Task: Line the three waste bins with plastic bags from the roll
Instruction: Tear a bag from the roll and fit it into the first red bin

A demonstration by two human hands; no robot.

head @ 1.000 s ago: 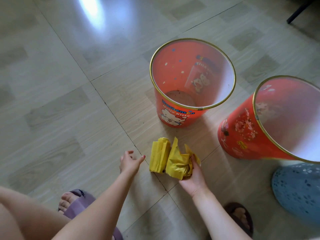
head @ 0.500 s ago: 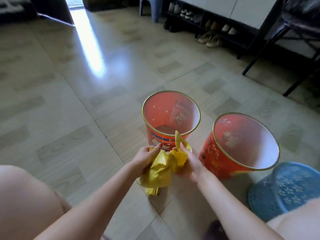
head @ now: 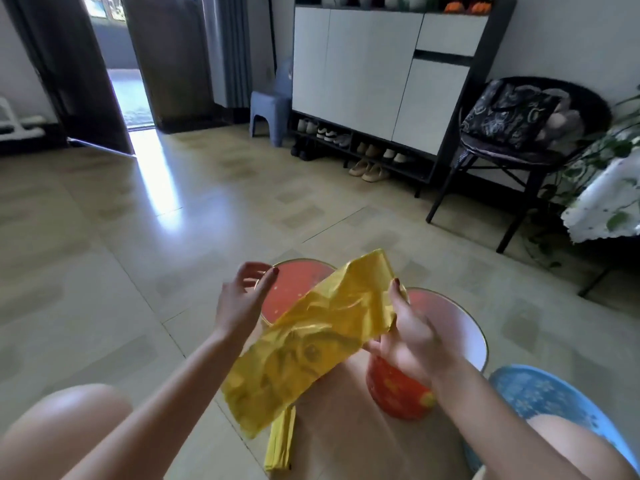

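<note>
A crumpled yellow plastic bag hangs in the air in front of me, above the bins. My right hand grips its right edge with the thumb on top. My left hand is beside the bag's upper left, fingers spread and loosely curved, holding nothing. The rest of the yellow bag roll lies on the floor below. Two red bins stand behind the bag, partly hidden by it. A blue bin stands at lower right.
My bare knees frame the bottom corners. A white shoe cabinet with shoes under it, a blue stool and a black chair line the far wall. A doorway lets light in at the back left.
The view tilted up from the floor to the room. The bag was lifted from the floor and spread out; my left hand let go of it while my right hand kept hold.
</note>
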